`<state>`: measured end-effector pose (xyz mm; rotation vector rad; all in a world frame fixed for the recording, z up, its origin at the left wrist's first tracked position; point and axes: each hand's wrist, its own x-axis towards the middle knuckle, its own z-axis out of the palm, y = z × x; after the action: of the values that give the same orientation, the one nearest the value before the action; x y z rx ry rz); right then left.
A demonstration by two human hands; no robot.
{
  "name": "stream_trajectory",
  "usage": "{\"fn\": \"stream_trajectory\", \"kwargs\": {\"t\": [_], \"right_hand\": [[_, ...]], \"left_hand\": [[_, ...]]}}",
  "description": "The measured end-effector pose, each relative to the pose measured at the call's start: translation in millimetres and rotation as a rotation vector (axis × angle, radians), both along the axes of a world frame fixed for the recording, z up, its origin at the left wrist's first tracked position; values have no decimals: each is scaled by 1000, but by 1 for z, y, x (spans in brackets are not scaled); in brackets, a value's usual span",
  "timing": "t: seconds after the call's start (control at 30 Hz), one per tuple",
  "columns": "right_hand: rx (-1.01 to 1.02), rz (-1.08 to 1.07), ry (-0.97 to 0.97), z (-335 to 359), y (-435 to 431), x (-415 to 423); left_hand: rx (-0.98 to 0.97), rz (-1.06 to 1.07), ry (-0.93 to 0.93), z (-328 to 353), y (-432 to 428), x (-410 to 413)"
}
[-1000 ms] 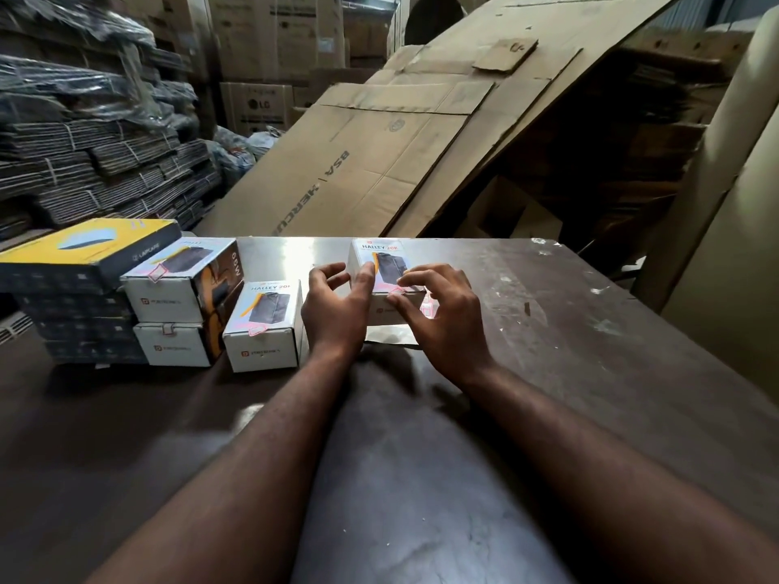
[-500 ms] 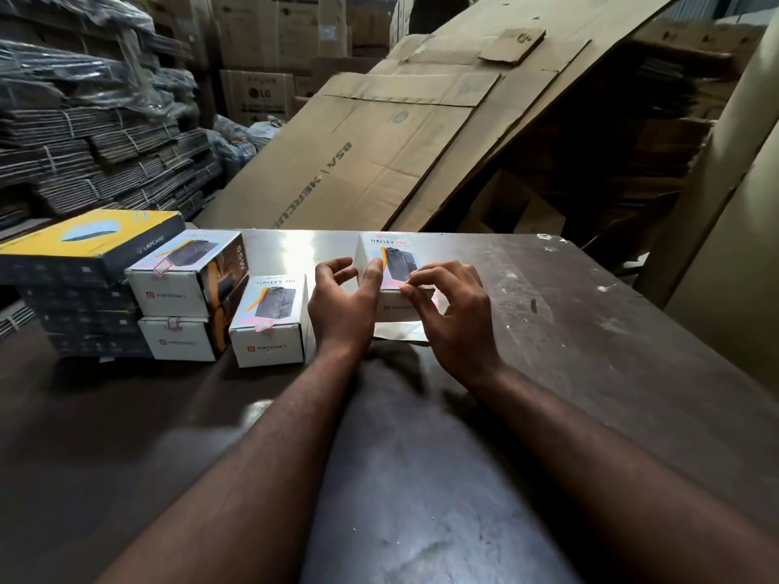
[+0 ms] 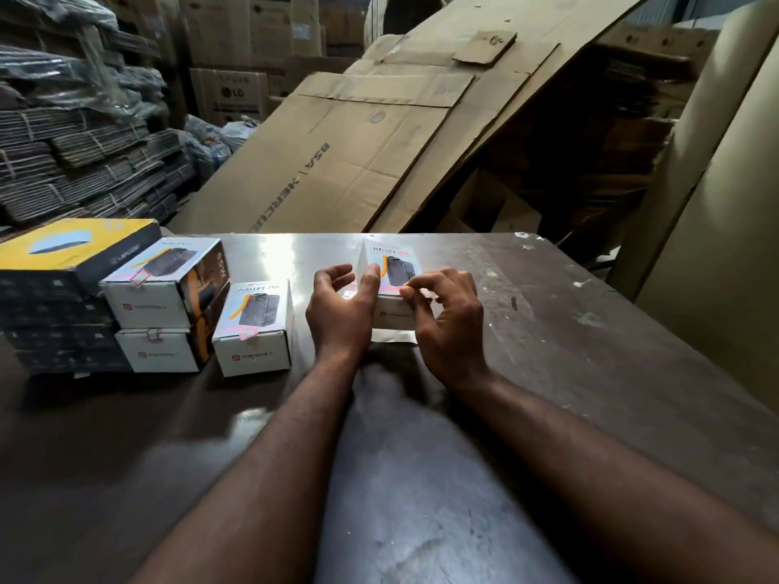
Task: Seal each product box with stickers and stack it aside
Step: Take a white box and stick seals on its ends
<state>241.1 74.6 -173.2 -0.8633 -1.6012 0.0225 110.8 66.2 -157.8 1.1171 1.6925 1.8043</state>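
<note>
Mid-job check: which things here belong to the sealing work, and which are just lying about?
Job:
- box, with left hand thumb against it
- right hand pinching pink sticker at its front edge
- sealed box alongside
- stack of two sealed boxes

Lying about:
- yellow box
- dark boxes under it
- flattened cardboard behind the table
- bundled cardboard, far left

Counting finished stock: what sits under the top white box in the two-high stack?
Another white product box, a sticker on its near top edge. The upper box covers its top face, so that print is hidden.
</note>
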Motion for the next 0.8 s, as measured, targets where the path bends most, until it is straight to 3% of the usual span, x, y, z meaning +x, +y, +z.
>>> {"fn": "stream_trajectory", "kwargs": {"t": [0.33, 0.67, 0.8], "right_hand": [[-16, 5, 24, 3, 1, -10], [-188, 157, 304, 10, -7, -19], [-249, 177, 292, 9, -1, -16]], "left_hand": [[25, 15, -5, 0, 4, -13], [-2, 51, -23, -6, 10, -24], [-5, 43, -21, -5, 8, -24]]}}
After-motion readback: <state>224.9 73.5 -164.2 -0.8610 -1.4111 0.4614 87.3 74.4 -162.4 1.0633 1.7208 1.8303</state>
